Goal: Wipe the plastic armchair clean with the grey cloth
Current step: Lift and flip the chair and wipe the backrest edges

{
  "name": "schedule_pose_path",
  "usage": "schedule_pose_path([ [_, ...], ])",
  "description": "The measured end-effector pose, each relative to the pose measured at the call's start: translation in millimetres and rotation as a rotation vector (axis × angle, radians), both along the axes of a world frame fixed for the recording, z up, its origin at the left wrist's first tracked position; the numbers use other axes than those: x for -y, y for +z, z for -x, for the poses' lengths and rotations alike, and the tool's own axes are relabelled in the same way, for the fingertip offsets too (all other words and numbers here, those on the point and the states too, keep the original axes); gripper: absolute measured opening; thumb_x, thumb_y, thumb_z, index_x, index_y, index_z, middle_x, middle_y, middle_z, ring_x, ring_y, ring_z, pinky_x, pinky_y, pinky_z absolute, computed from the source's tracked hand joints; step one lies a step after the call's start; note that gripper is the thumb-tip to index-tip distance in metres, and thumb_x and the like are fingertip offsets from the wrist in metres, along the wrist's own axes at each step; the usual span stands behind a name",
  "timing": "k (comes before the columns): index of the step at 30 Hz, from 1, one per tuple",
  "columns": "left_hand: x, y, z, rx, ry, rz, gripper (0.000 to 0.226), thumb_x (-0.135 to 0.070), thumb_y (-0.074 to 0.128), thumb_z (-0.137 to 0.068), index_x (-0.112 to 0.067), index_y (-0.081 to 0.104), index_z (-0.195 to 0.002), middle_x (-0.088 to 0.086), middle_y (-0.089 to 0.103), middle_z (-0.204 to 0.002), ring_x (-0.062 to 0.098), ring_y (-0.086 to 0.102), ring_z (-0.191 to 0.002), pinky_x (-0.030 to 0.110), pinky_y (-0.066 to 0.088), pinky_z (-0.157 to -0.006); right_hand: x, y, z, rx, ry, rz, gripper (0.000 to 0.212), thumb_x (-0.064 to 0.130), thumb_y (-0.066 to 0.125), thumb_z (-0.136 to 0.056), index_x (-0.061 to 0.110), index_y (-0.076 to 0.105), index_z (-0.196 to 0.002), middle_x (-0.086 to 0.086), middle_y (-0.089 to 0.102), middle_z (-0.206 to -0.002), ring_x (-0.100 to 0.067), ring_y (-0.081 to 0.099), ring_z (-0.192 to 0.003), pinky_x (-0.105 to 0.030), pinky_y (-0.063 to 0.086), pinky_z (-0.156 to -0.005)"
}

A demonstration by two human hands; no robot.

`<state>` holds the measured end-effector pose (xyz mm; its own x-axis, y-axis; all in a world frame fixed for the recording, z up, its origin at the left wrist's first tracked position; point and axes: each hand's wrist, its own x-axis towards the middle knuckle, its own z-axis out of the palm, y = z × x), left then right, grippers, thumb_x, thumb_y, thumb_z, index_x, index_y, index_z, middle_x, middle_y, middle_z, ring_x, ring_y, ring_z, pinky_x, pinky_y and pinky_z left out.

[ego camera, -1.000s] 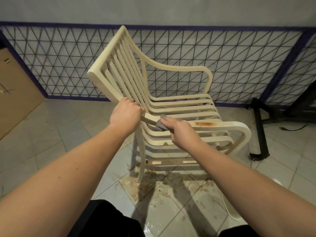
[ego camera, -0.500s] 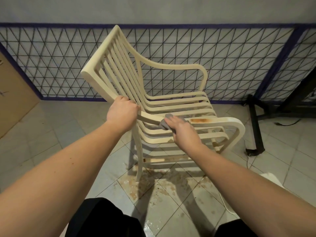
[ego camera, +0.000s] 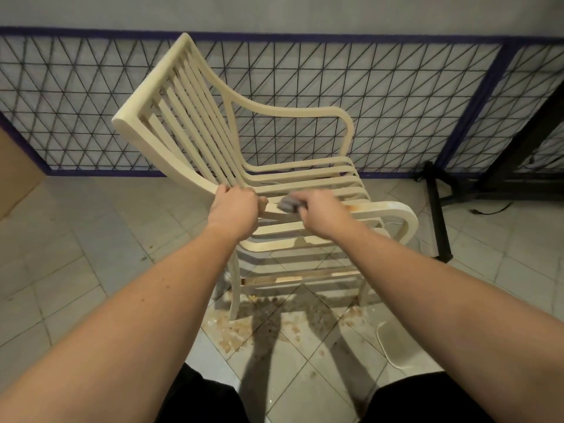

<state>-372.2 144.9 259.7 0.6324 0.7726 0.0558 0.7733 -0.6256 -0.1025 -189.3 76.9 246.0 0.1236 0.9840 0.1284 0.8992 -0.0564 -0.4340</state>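
A cream plastic armchair [ego camera: 183, 117] with a slatted back and seat stands on the tiled floor, facing right. My left hand [ego camera: 235, 210] grips the near armrest where it meets the backrest. My right hand [ego camera: 323, 215] holds the grey cloth [ego camera: 288, 204] bunched in its fingers and presses it on the near armrest, just right of my left hand. A rusty brown stain [ego camera: 355, 207] marks the armrest beyond my right hand.
A black wire-mesh fence [ego camera: 396, 102] with a purple frame runs behind the chair. A black metal stand [ego camera: 439, 215] sits at right. Brownish wet dirt [ego camera: 244, 328] covers the tiles under the chair. A white object [ego camera: 393, 346] lies on the floor at right. A brown board [ego camera: 15, 178] leans at left.
My right hand slid the cloth right along the armrest, then back left toward my left hand. The view has shifted a little. My left hand keeps its grip.
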Motion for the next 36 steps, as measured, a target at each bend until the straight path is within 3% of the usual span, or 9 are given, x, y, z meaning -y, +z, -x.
schedule_pose_path([
  [5,3,-1,-2,0.024,0.023,0.000,0.032,-0.002,0.047,-0.080,-0.028,0.038,-0.062,-0.003,0.059,-0.087,0.023,0.054,-0.091,0.043,0.033,-0.099,30,-47,25,0.115,-0.031,-0.085,0.080,-0.016,0.057,-0.080,0.018,0.039,-0.150,-0.002,0.042,-0.154,-0.023,0.034,-0.144,-0.031,0.021,-0.119],
  [9,5,3,-9,-0.021,0.065,-0.002,0.027,-0.004,0.047,-0.083,-0.027,0.047,-0.069,-0.002,0.060,-0.083,0.023,0.055,-0.088,0.042,0.033,-0.098,66,-58,18,-0.037,0.014,-0.229,0.064,-0.018,0.055,-0.078,0.015,0.063,-0.132,-0.004,0.067,-0.128,-0.026,0.060,-0.119,-0.043,0.049,-0.102],
  [15,7,11,-40,-0.005,0.101,0.202,0.021,-0.016,0.048,-0.095,-0.027,0.065,-0.099,-0.002,0.067,-0.099,0.027,0.059,-0.102,0.049,0.032,-0.102,93,-38,-23,-0.252,-0.012,-0.212,0.045,0.000,0.055,-0.091,0.021,0.066,-0.129,0.004,0.067,-0.124,-0.009,0.058,-0.116,-0.020,0.041,-0.106],
  [18,11,-5,-49,0.102,0.053,0.233,0.026,-0.012,0.047,-0.096,-0.027,0.060,-0.079,-0.007,0.061,-0.079,0.025,0.058,-0.089,0.046,0.037,-0.100,71,-8,-42,-0.191,-0.021,-0.275,0.042,0.004,0.057,-0.092,0.023,0.064,-0.130,0.005,0.066,-0.123,-0.008,0.057,-0.113,-0.020,0.039,-0.104],
  [21,11,-16,-48,0.100,0.074,0.103,0.030,-0.006,0.045,-0.093,-0.028,0.061,-0.080,-0.008,0.056,-0.072,0.023,0.054,-0.080,0.042,0.034,-0.095,31,22,-58,-0.053,0.002,-0.282,0.037,0.006,0.056,-0.092,0.020,0.067,-0.124,0.000,0.068,-0.118,-0.015,0.057,-0.110,-0.019,0.036,-0.098],
  [27,13,-9,-51,0.053,0.077,0.104,0.032,-0.004,0.040,-0.089,-0.026,0.045,-0.066,-0.006,0.053,-0.071,0.024,0.051,-0.077,0.042,0.040,-0.093,13,-7,-57,-0.032,0.042,0.116,0.041,0.002,0.047,-0.091,0.026,0.070,-0.116,0.002,0.070,-0.106,-0.024,0.062,-0.100,-0.040,0.052,-0.088],
  [30,16,-9,-52,0.060,0.077,0.100,0.033,-0.003,0.043,-0.087,-0.026,0.043,-0.064,-0.006,0.051,-0.071,0.024,0.050,-0.080,0.043,0.038,-0.094,36,-34,-40,-0.017,-0.069,-0.062,0.059,-0.014,0.047,-0.079,0.017,0.065,-0.127,-0.010,0.067,-0.124,-0.030,0.059,-0.117,-0.044,0.046,-0.102],
  [32,18,-10,-52,0.060,0.068,0.096,0.034,-0.002,0.043,-0.087,-0.026,0.042,-0.063,-0.008,0.048,-0.070,0.023,0.047,-0.080,0.044,0.037,-0.096,52,-43,-31,-0.004,-0.064,-0.130,0.064,-0.018,0.050,-0.077,0.015,0.065,-0.130,-0.008,0.062,-0.136,-0.025,0.053,-0.130,-0.033,0.036,-0.114],
  [36,17,-9,-51,0.054,0.063,0.089,0.035,0.000,0.042,-0.088,-0.026,0.041,-0.064,-0.007,0.049,-0.069,0.023,0.051,-0.080,0.044,0.037,-0.095,65,-26,-37,-0.044,-0.065,-0.378,0.055,-0.019,0.050,-0.073,0.014,0.072,-0.112,-0.002,0.073,-0.114,-0.022,0.064,-0.108,-0.035,0.051,-0.097],
])
